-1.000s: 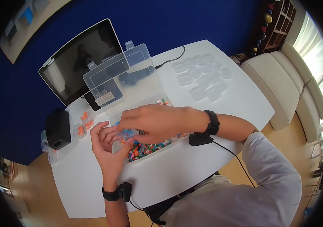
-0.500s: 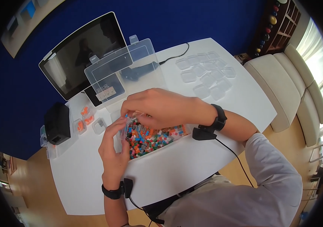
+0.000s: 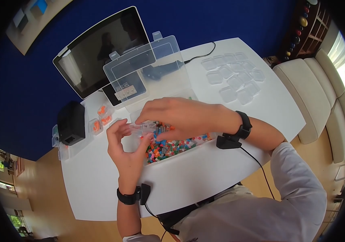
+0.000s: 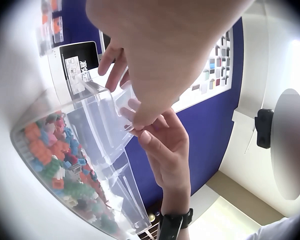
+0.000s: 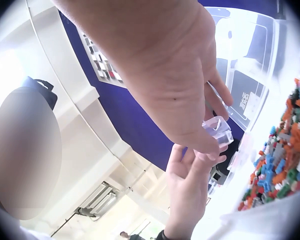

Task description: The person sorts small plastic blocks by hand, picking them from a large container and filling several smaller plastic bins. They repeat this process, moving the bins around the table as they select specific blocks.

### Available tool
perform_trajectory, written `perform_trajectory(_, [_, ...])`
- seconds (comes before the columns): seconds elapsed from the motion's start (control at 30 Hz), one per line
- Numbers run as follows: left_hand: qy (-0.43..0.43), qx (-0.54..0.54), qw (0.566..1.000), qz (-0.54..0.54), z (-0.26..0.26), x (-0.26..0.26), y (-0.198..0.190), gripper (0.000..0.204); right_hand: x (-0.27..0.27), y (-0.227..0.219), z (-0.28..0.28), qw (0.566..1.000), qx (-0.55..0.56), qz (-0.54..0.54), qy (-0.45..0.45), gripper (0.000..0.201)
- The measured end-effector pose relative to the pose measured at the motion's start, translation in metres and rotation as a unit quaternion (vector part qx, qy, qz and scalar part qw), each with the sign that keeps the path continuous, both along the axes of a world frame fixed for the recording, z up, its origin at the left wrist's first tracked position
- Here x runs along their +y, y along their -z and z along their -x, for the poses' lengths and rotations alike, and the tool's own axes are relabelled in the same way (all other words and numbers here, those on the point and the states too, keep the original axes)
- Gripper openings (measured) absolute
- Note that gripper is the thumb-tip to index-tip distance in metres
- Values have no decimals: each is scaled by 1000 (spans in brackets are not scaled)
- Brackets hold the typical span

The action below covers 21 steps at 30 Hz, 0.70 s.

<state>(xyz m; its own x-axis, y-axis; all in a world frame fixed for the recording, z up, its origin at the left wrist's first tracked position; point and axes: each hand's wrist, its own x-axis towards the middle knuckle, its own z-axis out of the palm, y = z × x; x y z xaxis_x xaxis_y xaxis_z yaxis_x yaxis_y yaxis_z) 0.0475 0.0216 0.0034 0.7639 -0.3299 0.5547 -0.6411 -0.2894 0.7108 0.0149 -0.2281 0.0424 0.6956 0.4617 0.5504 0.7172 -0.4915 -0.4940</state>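
Note:
A small clear box [image 3: 142, 128] is held between both hands above the near left part of a large clear bin full of colourful small bricks [image 3: 172, 149]. The left hand [image 3: 128, 157] grips the box from the left, thumb below and fingers curled round its side. From above, the right hand [image 3: 188, 117] pinches the same box with thumb and fingers. In the right wrist view the small box [image 5: 219, 131] appears see-through between the fingertips; whether anything lies in it I cannot tell. The bin's clear lid [image 3: 146, 68] stands raised behind it.
Several clear small boxes [image 3: 237, 82] lie at the table's back right. Small boxes with orange pieces [image 3: 96, 126] sit at the left, beside a black device [image 3: 71, 123]. A monitor [image 3: 104, 52] stands behind the raised lid.
The small box has tilted from steep to nearly level between the hands, and the left fingers have spread round it. The head view has shifted, moving the whole scene slightly right and up.

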Motion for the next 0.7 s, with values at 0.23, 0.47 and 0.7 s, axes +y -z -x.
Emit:
perform_trajectory(0.23, [38, -13, 999, -3, -3, 7, 1, 52, 0, 4, -1, 989, -69, 127, 36, 31])
perform_trajectory(0.47, [-86, 1, 994, -71, -12, 15, -7, 38, -92, -30, -19, 944, -193, 118, 241, 27])
perform_trajectory(0.7, [-105, -14, 973, -204, -36, 37, 17, 46, -204, -3, -34, 879, -98, 182, 429, 24])
